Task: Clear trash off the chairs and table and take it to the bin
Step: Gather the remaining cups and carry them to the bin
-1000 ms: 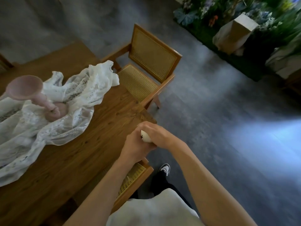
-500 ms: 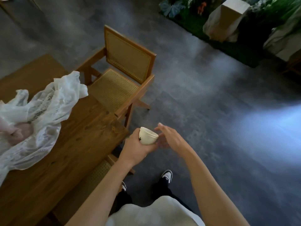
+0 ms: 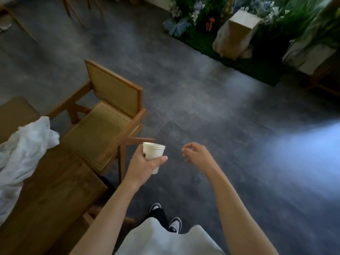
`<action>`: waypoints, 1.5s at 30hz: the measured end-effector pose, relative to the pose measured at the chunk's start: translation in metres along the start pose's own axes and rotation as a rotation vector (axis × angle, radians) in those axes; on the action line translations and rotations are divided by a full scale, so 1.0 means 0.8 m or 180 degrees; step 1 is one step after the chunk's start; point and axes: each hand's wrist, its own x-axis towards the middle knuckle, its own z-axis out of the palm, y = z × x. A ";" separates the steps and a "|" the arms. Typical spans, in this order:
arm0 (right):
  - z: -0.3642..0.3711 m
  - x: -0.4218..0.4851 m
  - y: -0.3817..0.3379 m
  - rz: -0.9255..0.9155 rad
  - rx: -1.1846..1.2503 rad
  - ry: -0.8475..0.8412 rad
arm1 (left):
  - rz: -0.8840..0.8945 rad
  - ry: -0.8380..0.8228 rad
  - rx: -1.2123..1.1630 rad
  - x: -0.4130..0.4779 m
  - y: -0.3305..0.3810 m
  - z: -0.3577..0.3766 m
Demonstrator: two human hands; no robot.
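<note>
While a white cloth (image 3: pixel 24 144) lies bunched on the wooden table (image 3: pixel 55 190) at far left, 1 cane-seated chair (image 3: pixel 110 115) stands by the table's corner on the grey floor (image 3: pixel 202 111). Just right of it, the person's left hand (image 3: pixel 141 166) grips a white paper cup (image 3: pixel 153 150), upright in the air above the floor. The right hand (image 3: pixel 198 153) hangs near it, fingers loosely curled, holding nothing. A pale stone block (image 3: pixel 237 34) stands among plants (image 3: pixel 193 19) at upper right.

You've got just the one head cam, tilted steeply down: table (image 3: pixel 55 190) corner lower left, floor (image 3: pixel 211 111) ahead.
</note>
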 end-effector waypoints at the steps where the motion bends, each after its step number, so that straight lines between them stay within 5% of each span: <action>1: -0.006 0.012 -0.006 -0.0011 -0.0006 0.0001 | 0.0006 0.0031 -0.0003 0.014 0.007 0.004; 26: -0.130 0.480 -0.328 -0.0422 -0.0861 -0.0076 | -0.0215 0.0139 -0.0746 0.547 0.250 0.013; 34: -0.122 0.677 -0.418 -0.0518 -0.0733 -0.0431 | -0.0409 0.0536 -0.0790 0.701 0.295 -0.009; 45: -0.083 0.935 -0.650 -0.1276 -0.1491 -0.1384 | -0.0529 0.1618 -0.1385 0.905 0.426 -0.057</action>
